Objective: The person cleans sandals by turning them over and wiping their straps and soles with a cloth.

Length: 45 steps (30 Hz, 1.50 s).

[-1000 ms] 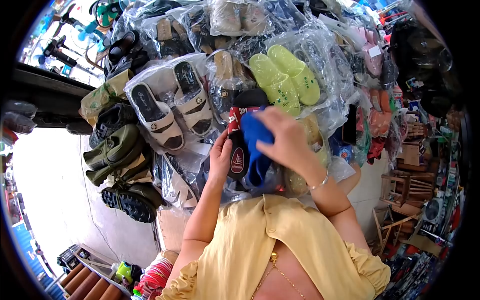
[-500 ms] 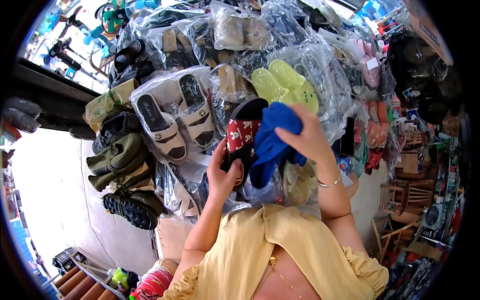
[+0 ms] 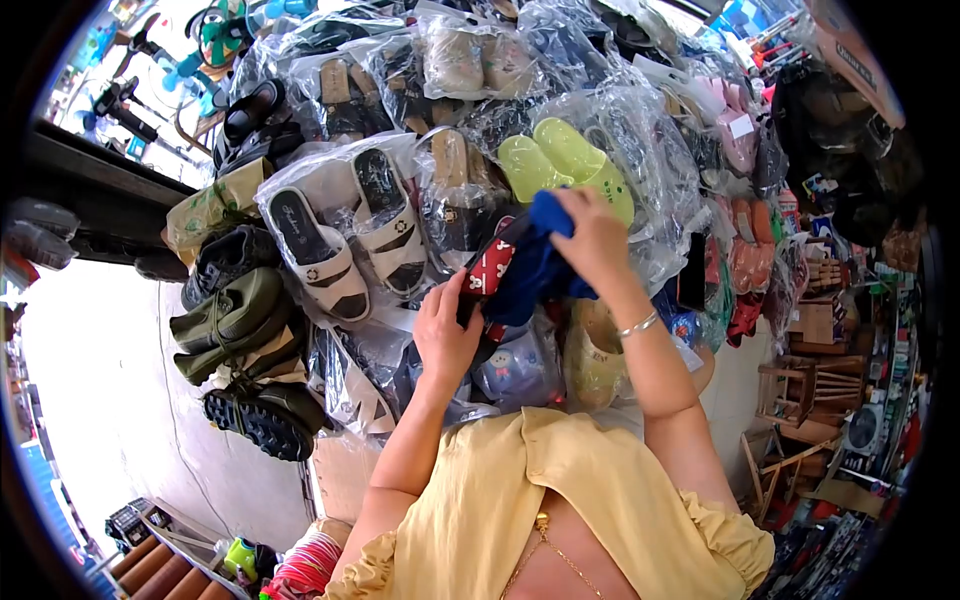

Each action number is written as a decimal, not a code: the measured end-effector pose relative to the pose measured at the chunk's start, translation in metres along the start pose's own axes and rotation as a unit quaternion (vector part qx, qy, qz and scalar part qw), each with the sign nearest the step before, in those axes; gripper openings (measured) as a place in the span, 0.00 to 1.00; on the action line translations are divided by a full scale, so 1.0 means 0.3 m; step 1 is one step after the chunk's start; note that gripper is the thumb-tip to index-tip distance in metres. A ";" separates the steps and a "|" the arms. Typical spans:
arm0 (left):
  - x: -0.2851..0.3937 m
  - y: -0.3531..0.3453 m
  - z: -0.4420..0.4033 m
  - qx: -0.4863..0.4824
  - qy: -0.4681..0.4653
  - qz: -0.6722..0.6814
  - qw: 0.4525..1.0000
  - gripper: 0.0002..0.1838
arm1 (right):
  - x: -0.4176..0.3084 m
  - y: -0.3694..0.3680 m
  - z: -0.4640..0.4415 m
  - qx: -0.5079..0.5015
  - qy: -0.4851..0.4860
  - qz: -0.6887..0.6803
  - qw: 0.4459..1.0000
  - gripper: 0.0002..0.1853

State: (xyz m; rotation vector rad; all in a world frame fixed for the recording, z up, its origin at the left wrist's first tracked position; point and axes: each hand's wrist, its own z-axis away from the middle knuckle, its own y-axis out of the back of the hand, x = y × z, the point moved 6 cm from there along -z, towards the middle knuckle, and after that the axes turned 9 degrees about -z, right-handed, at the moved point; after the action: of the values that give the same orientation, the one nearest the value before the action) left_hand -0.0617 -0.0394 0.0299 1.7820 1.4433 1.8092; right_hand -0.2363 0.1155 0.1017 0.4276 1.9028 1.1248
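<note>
My left hand is closed around a slipper with a black sole and a red strap printed with white figures. The slipper is tilted, seen partly edge-on. In my right hand a bunched blue cloth is gripped, pressed against the slipper's right side and hiding part of it. Just beyond my hands lie lime-green slippers on clear plastic. A pair of white-strapped sandals in a plastic bag sits left of my left hand, and yellowish shoes lie below my right wrist.
Plastic-wrapped footwear is heaped across the display ahead. Olive-green shoes are stacked at its left edge, above a pale floor. Small wooden stools stand at the right, and a roll of pink cord is at lower left.
The slipper has turned from showing its top to a more edge-on tilt. My right hand and the blue cloth have shifted slightly against it, and my left hand has moved a little.
</note>
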 end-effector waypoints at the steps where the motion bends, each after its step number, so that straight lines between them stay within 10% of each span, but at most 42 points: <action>1: 0.006 -0.001 -0.003 0.001 -0.011 -0.006 1.000 0.31 | -0.002 0.010 -0.001 0.000 0.004 0.001 1.000 0.34; 8: 0.017 -0.008 -0.002 0.003 -0.025 -0.003 1.000 0.32 | -0.236 -0.079 0.130 -0.014 0.216 -0.001 0.976 0.30; 12: 0.019 0.006 -0.006 0.002 -0.035 -0.023 0.999 0.32 | -0.017 -0.003 0.023 0.022 0.016 -0.005 1.000 0.33; 20: 0.018 -0.008 -0.006 -0.008 -0.029 -0.008 0.999 0.32 | -0.177 -0.045 0.119 0.005 0.167 -0.040 0.985 0.37; 24: 0.004 0.006 0.001 0.004 -0.022 -0.008 1.000 0.32 | 0.061 -0.013 0.027 0.029 -0.059 -0.068 0.996 0.32; 30: -0.007 -0.005 0.004 0.025 -0.024 0.007 0.999 0.30 | -0.124 -0.026 0.088 0.038 0.099 -0.070 0.992 0.37; 36: -0.024 0.001 0.011 0.031 -0.037 0.027 0.998 0.29 | 0.082 -0.028 0.049 0.040 -0.041 -0.114 0.992 0.31; 45: -0.070 0.000 0.017 0.032 -0.001 0.109 0.994 0.28 | 0.038 -0.048 0.042 0.034 0.019 -0.191 0.981 0.29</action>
State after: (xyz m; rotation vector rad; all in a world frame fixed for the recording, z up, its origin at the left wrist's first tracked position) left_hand -0.0523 -0.0522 0.0154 2.0438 1.3663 1.8803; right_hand -0.2308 0.1220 0.0810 0.0684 1.9563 0.8193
